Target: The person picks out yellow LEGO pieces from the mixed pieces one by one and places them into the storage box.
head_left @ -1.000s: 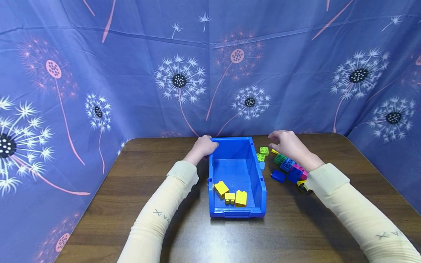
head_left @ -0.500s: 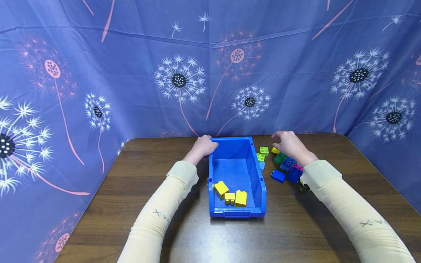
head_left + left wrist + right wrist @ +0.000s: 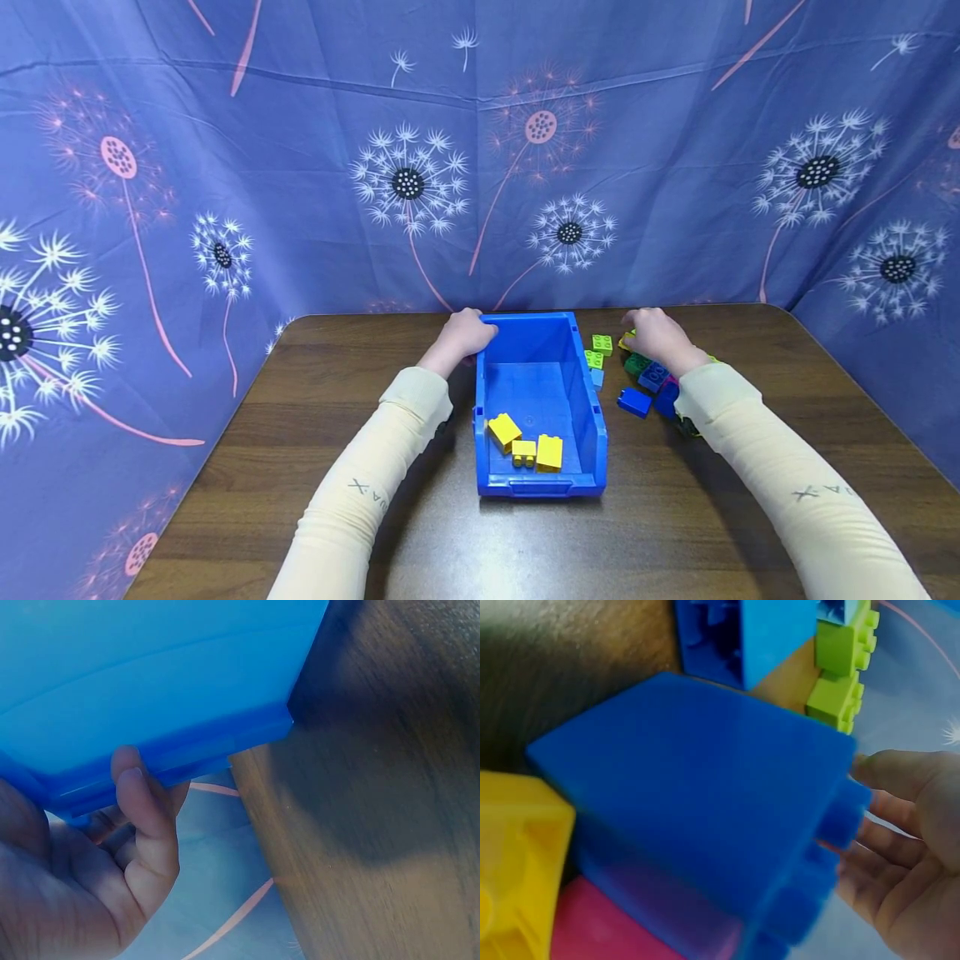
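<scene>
A blue open-front plastic bin [image 3: 540,485] stands on the wooden table with several yellow toy bricks [image 3: 550,452] at its front. My left hand [image 3: 467,332] grips the bin's rear left rim; in the left wrist view the fingers [image 3: 146,814] curl around the blue edge. My right hand [image 3: 660,335] reaches down at the far end of the brick pile, right at a yellow brick [image 3: 625,341]. In the right wrist view a large dark blue brick [image 3: 697,780] partly hides the right fingertips, and I cannot tell whether they pinch the yellow brick.
Under and beside the right wrist lie a green brick [image 3: 636,365], blue bricks [image 3: 654,377] and a pink brick [image 3: 607,930]. A separate blue brick [image 3: 634,402] lies nearer the bin. Lime green bricks [image 3: 602,343] sit along the bin's right side. A patterned blue cloth [image 3: 480,167] hangs behind the table.
The right hand has shifted slightly right, and its forearm has swung left, covering more of the pile. The left hand and the bin stay where they were.
</scene>
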`<control>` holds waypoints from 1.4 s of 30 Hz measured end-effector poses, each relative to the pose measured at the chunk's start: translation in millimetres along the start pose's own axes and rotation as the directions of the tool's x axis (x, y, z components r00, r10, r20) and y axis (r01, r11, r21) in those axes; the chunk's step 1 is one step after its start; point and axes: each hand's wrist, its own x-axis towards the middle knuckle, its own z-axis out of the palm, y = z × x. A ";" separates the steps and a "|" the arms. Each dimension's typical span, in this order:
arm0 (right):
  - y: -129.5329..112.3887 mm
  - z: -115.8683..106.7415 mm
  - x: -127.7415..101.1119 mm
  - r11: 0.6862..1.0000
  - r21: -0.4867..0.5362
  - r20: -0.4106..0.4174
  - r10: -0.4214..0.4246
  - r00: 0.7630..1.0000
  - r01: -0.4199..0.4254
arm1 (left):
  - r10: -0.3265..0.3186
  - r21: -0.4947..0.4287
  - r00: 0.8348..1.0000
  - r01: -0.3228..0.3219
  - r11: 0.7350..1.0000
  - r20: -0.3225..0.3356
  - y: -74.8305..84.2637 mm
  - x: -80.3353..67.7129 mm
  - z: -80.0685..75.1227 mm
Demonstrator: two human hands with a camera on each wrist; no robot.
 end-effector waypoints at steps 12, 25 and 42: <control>5.6 7.2 6.7 0.997 -0.040 0.080 0.069 0.994 -0.066 | -0.003 0.003 1.000 0.003 1.000 0.000 1.0 -2.2 -0.1; 5.7 12.8 15.1 0.986 -0.164 0.090 0.026 0.996 -0.011 | -0.009 0.009 1.000 0.009 1.000 -0.003 -0.6 -1.4 1.2; 8.4 16.2 17.6 0.988 -0.156 0.073 0.029 0.997 -0.018 | 0.004 0.026 1.000 -0.004 1.000 -0.007 0.2 0.1 0.6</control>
